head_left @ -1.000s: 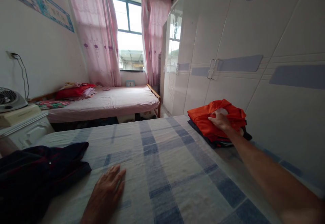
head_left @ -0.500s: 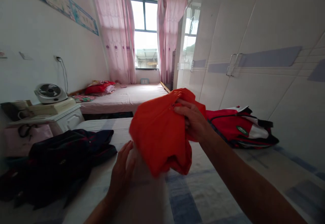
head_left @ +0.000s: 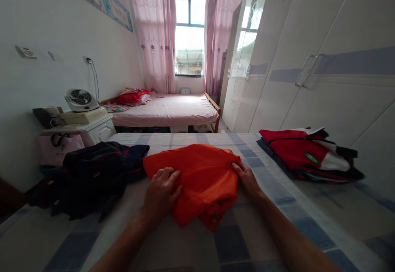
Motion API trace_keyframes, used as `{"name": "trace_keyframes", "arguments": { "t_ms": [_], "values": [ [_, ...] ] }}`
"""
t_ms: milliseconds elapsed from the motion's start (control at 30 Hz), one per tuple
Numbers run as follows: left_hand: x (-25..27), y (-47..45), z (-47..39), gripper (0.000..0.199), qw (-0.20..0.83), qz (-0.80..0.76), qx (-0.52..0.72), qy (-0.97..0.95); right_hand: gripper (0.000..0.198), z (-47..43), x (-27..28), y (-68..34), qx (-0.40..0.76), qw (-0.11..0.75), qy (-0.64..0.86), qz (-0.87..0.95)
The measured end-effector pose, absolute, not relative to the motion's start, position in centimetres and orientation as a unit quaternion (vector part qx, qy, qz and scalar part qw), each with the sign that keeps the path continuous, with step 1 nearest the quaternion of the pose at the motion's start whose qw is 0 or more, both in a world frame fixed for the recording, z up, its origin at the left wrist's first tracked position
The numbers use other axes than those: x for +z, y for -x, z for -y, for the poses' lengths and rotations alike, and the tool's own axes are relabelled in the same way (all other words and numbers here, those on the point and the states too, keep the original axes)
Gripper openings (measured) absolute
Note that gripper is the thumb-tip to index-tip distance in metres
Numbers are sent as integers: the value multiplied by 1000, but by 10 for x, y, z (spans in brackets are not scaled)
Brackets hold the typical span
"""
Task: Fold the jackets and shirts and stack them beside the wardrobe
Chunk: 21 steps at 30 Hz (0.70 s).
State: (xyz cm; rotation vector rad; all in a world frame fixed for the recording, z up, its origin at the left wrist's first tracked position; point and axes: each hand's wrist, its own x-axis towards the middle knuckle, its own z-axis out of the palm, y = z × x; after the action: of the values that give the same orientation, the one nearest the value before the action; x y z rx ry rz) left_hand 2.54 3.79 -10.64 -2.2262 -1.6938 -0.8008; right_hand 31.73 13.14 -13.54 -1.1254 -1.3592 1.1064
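Observation:
A bunched orange garment (head_left: 197, 173) lies on the checked bed sheet in front of me, its cut hard to make out. My left hand (head_left: 163, 190) rests on its left side, fingers a little bent and thumb held apart. At the right edge, my right hand (head_left: 248, 180) has the cloth pinched between thumb and fingers. To the left lies a loose heap of dark clothing (head_left: 92, 177), close to the garment's left end. Folded clothes with a red, white and black jacket (head_left: 296, 150) on top lie to the right, apart from my hand.
The blue-and-white bed sheet (head_left: 231, 247) spreads beneath everything. Beyond it stands a second bed with a pink sheet (head_left: 166, 111). A fan (head_left: 82, 100) sits on the white cabinet (head_left: 101, 131) at left, near a pink bag (head_left: 60, 148). White wardrobes (head_left: 284, 99) line the right.
The orange garment has come down from the air onto the bed, still in my right hand. My left hand has moved from beside it onto its left side. The view has shifted.

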Motion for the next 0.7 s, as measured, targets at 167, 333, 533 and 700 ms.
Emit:
{"name": "trace_keyframes", "arguments": {
  "t_ms": [167,333,533,700],
  "values": [
    [-76,-48,-44,35,93,615,-199,757,44,-134,-138,-313,375,531,507,566],
    [-68,-72,-62,14,69,612,-113,780,45,-137,-143,-318,306,552,544,554],
    [-17,-57,-69,10,79,638,-191,742,47,-144,-146,-329,323,551,558,529],
    [59,-29,-57,15,156,612,-503,590,43,-143,-143,-327,350,544,549,529]
  ]
}}
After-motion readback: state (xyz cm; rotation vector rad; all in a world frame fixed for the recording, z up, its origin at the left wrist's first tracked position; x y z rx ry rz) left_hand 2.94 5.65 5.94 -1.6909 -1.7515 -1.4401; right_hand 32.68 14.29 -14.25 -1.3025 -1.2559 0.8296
